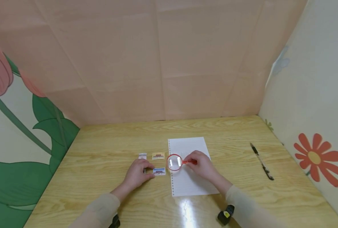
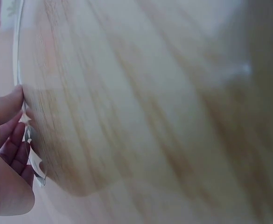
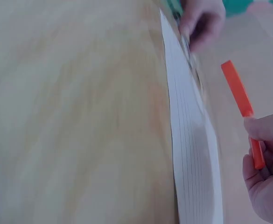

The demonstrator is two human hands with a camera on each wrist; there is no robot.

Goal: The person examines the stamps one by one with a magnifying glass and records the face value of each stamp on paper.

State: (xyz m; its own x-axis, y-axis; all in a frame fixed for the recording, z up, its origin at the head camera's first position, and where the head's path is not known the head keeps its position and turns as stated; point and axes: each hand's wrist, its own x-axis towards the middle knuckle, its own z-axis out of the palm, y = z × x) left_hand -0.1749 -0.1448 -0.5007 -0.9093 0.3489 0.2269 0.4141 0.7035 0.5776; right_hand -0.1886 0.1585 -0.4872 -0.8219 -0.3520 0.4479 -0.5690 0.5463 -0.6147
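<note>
R hand [image 1: 203,166] is pinching the thin handle of a round red plastic magnifying glass w/ a clear lens [image 1: 182,161], thumb & fingers bending round the stick. In the head view the ring is crossing the L edge of a white lined sheet of paper w/ holes down one side [image 1: 194,185].

L hand [image 1: 137,172] is curving its thumb & pointing finger, tips sitting by the two L corners of a small blue-&-white paper card w/ a building pic [image 1: 159,171]; can't tell if they're really pinching it. That card is lying flat just outside the sheet's L edge.

A bit nearer the far edge of the pale yellow-brown wood table [image 1: 106,142], a small yellow paper card w/ a brown pic [image 1: 158,155] is lying. Beside it, a small pale paper card [image 1: 142,155] is poking out, part hidden by L hand.

A thin clear-&-black plastic pen [image 1: 262,162] is slanting near the table's R edge, well apart from the sheet. A big pinkish-tan creased sheet [image 1: 157,63] is hanging behind the table's far edge.
</note>
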